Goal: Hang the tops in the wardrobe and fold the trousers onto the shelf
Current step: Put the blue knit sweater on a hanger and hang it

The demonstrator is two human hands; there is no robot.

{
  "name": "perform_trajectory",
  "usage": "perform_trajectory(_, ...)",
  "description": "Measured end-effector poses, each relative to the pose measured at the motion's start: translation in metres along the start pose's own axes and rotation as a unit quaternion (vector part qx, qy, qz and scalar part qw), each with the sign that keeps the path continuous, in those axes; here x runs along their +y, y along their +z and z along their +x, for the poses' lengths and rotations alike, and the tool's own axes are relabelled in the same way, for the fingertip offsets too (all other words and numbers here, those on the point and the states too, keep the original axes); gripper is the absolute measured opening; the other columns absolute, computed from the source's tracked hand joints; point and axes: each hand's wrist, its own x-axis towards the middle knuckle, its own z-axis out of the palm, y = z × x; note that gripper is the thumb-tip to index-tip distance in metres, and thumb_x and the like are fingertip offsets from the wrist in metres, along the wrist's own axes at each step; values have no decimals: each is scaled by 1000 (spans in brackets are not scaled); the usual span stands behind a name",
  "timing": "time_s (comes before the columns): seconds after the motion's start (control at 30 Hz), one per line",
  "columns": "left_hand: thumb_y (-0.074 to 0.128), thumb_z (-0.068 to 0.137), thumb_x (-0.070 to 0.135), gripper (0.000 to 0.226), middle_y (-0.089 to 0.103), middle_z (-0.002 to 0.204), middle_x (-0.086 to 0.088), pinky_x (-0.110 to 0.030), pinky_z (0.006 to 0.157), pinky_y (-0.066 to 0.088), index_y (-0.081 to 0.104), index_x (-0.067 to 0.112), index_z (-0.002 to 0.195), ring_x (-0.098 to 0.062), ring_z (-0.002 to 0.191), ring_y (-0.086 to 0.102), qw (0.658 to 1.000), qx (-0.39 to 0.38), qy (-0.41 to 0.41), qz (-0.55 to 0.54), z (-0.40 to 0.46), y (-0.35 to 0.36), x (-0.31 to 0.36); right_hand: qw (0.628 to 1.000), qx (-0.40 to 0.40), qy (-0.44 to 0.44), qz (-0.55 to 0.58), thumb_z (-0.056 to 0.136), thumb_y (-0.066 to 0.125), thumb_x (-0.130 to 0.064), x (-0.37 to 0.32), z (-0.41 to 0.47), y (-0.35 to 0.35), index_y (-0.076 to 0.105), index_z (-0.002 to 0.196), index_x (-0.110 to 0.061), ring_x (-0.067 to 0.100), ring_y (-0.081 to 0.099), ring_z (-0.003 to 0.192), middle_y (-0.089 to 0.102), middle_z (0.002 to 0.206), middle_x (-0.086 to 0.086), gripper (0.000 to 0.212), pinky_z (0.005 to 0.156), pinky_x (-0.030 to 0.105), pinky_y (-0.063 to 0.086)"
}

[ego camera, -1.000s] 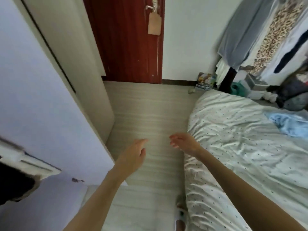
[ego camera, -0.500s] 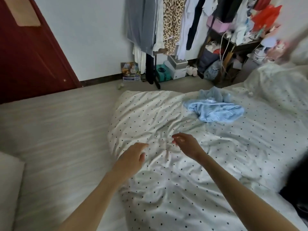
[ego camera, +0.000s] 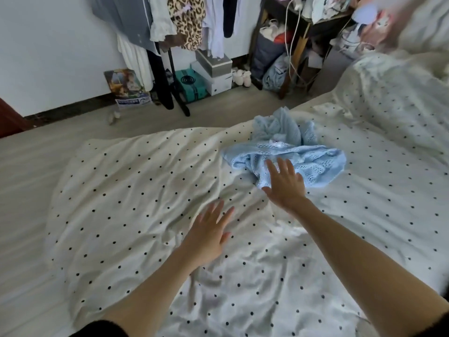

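Observation:
A crumpled light-blue knitted top (ego camera: 313,159) lies on the polka-dot duvet (ego camera: 136,190) near the bed's far edge. My right hand (ego camera: 285,184) is stretched out flat with spread fingers, its fingertips over the near edge of the blue top; contact cannot be made out. My left hand (ego camera: 209,235) hovers open above the duvet, lower and to the left, holding nothing. The wardrobe is out of view.
A clothes rack (ego camera: 175,23) with several hanging garments stands against the far wall. Boxes (ego camera: 213,69) and a poster (ego camera: 126,87) sit on the floor beneath it. A cluttered dark shelf unit (ego camera: 303,45) stands at the back right. Bare floor (ego camera: 31,161) runs along the bed's left.
The view swung from the wardrobe and door round to the bed. Both hands reached forward and opened flat; the right one advanced to the blue top.

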Motion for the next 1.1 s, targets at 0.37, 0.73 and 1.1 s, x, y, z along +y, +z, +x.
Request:
perform_trajectory(0.37,27,98,47,58,-5,157,5,-49,113,9,3,30,148,-15,144,-5,997,-59,23,43,28,32,-22,996,58,37,-55,96,46,-7,19,42,38,46,130,-17,25,60,96,61,112,8,36,64,32,46)
perform_trajectory(0.73,41,99,32,61,5,158,2,-28,113,18,10,25,150,-13,143,16,990,-11,-25,-138,-38,-51,17,972,150,-3,183,94,41,-13,4,-57,-51,60,124,-30,28,63,91,70,104,6,39,69,32,44)
perform_trajectory(1.1,71,75,43,93,24,143,17,-16,105,22,17,24,148,1,130,22,932,168,-7,-323,-208,-166,13,931,132,-276,198,86,50,-2,-114,-231,-129,69,113,-18,23,65,98,68,115,1,36,75,28,44)
